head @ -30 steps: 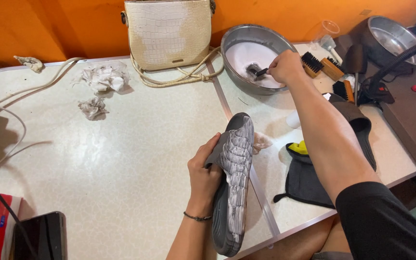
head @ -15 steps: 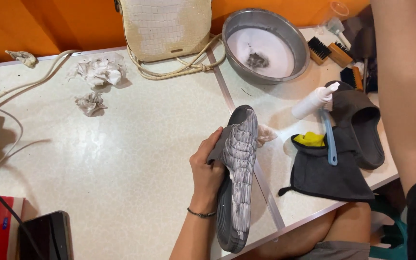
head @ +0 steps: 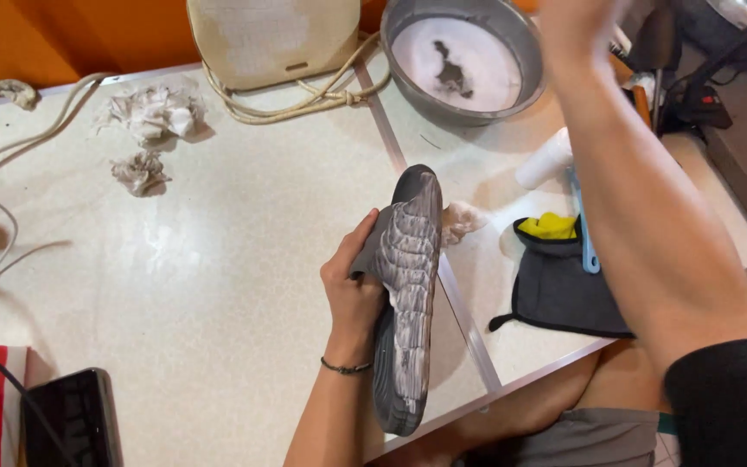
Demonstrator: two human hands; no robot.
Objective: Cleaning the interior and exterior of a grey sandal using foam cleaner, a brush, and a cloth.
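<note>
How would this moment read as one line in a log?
left hand: grips grey shoe, sole up | right hand: raised, blurred | basin: soapy water

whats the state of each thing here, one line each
shoe sole: held on edge, tread up, streaked with white foam
left hand: gripping the shoe sole
right hand: raised over the table, blurred, grip unclear
metal bowl: holds white foam with a dark lump in it
paper scraps: crumpled
dark cloth: lying flat, a yellow thing on it
phone: screen dark

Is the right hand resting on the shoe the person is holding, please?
No, the right hand is raised above the metal basin, apart from the shoe.
</note>
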